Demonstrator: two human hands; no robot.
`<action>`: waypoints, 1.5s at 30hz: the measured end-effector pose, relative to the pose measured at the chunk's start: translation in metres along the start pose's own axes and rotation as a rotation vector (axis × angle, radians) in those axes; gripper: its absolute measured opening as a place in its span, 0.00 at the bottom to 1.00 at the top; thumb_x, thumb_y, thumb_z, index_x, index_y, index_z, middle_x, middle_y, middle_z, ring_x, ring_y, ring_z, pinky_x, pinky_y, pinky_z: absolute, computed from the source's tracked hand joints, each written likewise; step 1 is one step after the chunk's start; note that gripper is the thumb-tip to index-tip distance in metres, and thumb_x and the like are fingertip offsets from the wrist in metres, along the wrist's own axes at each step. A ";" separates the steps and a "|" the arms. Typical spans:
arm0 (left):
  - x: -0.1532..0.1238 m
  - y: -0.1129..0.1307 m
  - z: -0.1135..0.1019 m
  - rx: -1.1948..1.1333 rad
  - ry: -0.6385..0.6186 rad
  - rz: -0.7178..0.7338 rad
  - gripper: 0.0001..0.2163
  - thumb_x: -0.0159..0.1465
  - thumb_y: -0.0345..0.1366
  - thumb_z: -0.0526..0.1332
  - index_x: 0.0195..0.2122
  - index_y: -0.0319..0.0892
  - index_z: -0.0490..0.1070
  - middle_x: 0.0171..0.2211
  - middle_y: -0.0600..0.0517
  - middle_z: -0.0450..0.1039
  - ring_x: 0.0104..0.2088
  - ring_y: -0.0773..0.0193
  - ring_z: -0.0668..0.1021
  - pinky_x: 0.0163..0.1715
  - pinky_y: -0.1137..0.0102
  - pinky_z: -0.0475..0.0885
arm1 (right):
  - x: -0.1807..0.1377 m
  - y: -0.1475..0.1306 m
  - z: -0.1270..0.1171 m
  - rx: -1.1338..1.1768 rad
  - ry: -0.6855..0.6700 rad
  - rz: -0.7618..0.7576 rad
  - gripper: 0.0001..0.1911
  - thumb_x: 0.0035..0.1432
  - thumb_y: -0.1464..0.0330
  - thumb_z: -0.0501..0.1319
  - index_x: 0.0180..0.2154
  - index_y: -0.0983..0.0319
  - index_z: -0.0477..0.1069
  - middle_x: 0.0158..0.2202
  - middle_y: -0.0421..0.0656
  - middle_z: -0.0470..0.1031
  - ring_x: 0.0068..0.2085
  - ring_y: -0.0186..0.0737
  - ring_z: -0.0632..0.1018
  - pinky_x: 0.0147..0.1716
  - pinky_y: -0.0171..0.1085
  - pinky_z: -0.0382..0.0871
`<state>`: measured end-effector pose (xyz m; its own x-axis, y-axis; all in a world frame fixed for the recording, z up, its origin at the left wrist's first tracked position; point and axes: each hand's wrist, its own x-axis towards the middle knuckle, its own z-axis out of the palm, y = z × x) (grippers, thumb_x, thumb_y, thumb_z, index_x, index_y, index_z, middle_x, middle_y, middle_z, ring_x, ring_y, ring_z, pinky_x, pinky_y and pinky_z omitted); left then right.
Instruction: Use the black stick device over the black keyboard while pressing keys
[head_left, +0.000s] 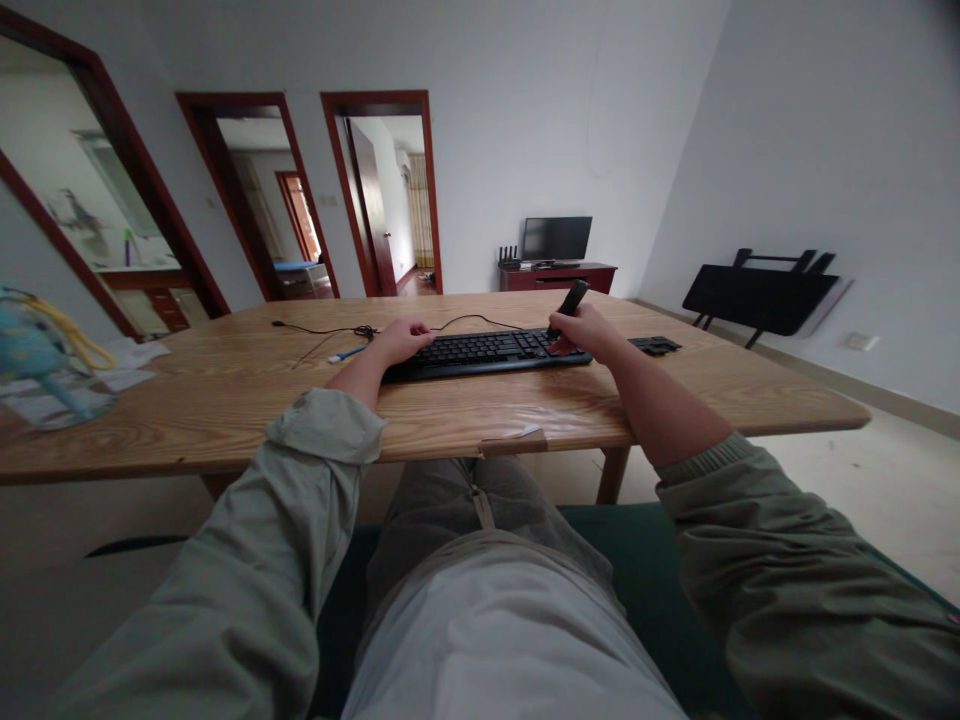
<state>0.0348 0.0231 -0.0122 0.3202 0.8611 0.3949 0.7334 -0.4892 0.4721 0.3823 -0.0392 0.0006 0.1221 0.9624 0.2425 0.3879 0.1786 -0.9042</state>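
A black keyboard [484,353] lies across the middle of the wooden table [225,400], its cable [330,330] trailing to the left. My left hand [403,340] rests curled on the keyboard's left end, gripping its edge. My right hand [581,330] is closed round a black tool with a red tip [568,305], the red tip pressed onto the keys at the keyboard's right end.
A small black object [655,345] lies right of the keyboard. A blue pen [346,353] lies near the cable. Papers and a blue-yellow thing [45,350] sit at the table's left. A folded black table [757,295] leans on the right wall.
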 end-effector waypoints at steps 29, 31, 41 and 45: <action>-0.002 0.004 -0.001 0.017 -0.004 -0.011 0.17 0.56 0.47 0.59 0.33 0.38 0.77 0.29 0.48 0.76 0.31 0.60 0.74 0.33 0.68 0.65 | 0.005 0.005 -0.009 -0.026 -0.117 0.002 0.07 0.51 0.71 0.64 0.31 0.63 0.66 0.27 0.44 0.74 0.26 0.43 0.80 0.21 0.35 0.74; -0.002 0.003 -0.001 0.012 -0.007 -0.019 0.16 0.55 0.47 0.60 0.33 0.38 0.77 0.29 0.49 0.76 0.31 0.61 0.74 0.33 0.68 0.65 | 0.003 0.004 -0.006 -0.102 -0.110 -0.062 0.06 0.50 0.70 0.64 0.30 0.62 0.67 0.25 0.44 0.74 0.25 0.43 0.79 0.20 0.35 0.72; -0.001 -0.001 -0.001 0.031 -0.010 0.003 0.16 0.56 0.47 0.59 0.32 0.39 0.77 0.28 0.49 0.76 0.30 0.61 0.73 0.32 0.68 0.64 | 0.006 0.008 -0.006 -0.148 -0.106 -0.107 0.06 0.48 0.68 0.65 0.29 0.62 0.69 0.23 0.44 0.74 0.23 0.41 0.76 0.20 0.35 0.68; -0.002 0.003 -0.002 0.019 -0.007 -0.005 0.16 0.55 0.47 0.59 0.32 0.39 0.77 0.28 0.49 0.75 0.30 0.61 0.73 0.32 0.68 0.64 | 0.009 0.011 -0.012 -0.195 -0.181 -0.235 0.05 0.47 0.69 0.63 0.29 0.62 0.70 0.22 0.42 0.73 0.24 0.37 0.73 0.23 0.34 0.66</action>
<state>0.0356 0.0194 -0.0103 0.3212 0.8644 0.3869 0.7463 -0.4826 0.4585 0.3986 -0.0313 -0.0025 -0.1483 0.9233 0.3544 0.5553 0.3743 -0.7426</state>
